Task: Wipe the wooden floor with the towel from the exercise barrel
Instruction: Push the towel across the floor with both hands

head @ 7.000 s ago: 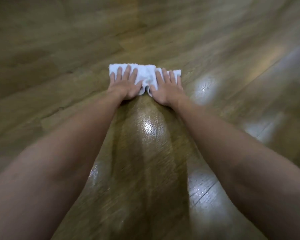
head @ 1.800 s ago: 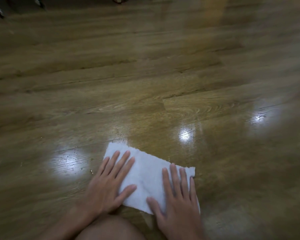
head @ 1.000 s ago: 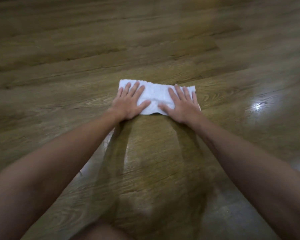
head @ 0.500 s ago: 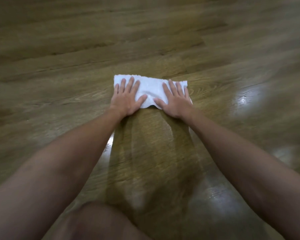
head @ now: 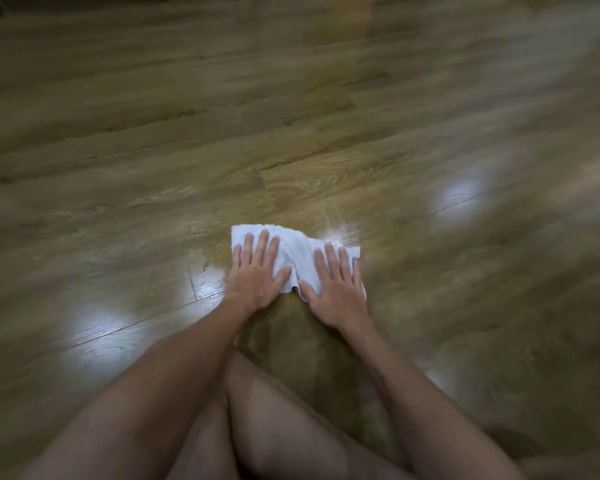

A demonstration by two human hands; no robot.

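- I see the brown wood-grain plank floor (head: 326, 181) filling the view on every side of my hands; no wall or floor edge shows, only a dark blurred strip along the very top of the frame.
- Open boards run well ahead of the cloth, and just as freely out to the left and the right.
- Pale glossy patches of reflected light (head: 97, 337) sit on the boards left of my forearm and out to the right (head: 458, 195), with a smaller gleam just beyond the cloth's far edge.
- The small white crumpled terry towel (head: 295, 251) lies flat on the floor near the middle of the view, its far edge ragged and its near edge puckered into a fold between my thumbs.
- My left hand (head: 257, 271) lies palm down on the towel's left half, fingers straight and slightly spread, thumb angled inward; it presses the cloth and curls round nothing.
- My right hand (head: 336, 285) lies palm down on the right half in the same way, fingers straight, its little finger at the towel's right edge.
- The two hands are side by side, thumbs close but apart, with a strip of towel showing between them.
- Both heels of the hands reach past the near edge onto bare wood.
- A bare knee (head: 274, 410) rises between my forearms at the bottom of the view, taking up the room nearest me.
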